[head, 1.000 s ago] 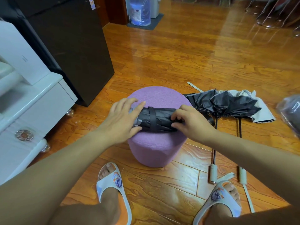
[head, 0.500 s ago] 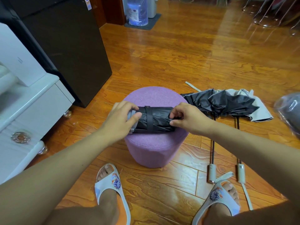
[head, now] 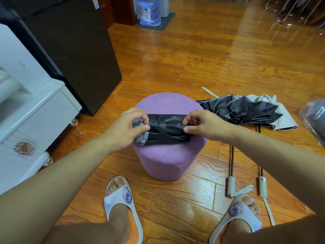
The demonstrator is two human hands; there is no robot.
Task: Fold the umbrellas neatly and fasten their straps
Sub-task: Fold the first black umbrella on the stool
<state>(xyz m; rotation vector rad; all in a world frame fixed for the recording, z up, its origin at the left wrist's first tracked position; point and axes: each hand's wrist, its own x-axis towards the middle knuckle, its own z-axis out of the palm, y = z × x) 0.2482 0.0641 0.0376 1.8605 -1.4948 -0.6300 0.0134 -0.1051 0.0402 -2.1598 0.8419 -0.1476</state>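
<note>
A folded black umbrella [head: 169,128] lies across the top of a round purple stool [head: 167,161], with its black strap [head: 162,127] wrapped around it. My left hand [head: 126,128] pinches its left end, where grey fabric edges stick out. My right hand [head: 204,125] pinches its right end. On the floor to the right lie two unfolded umbrellas [head: 246,110], black and grey canopies crumpled together, with shafts and pale handles [head: 230,186] pointing toward me.
A dark cabinet [head: 73,43] and a white unit [head: 26,106] stand at the left. A clear plastic bag [head: 314,117] lies at the right edge. My feet in white sandals [head: 123,205] rest in front of the stool. A water bottle [head: 148,10] stands far back.
Both hands shifted from pressing on the umbrella to pinching its two ends. The umbrella turned slightly, so the strap's snap now faces up.
</note>
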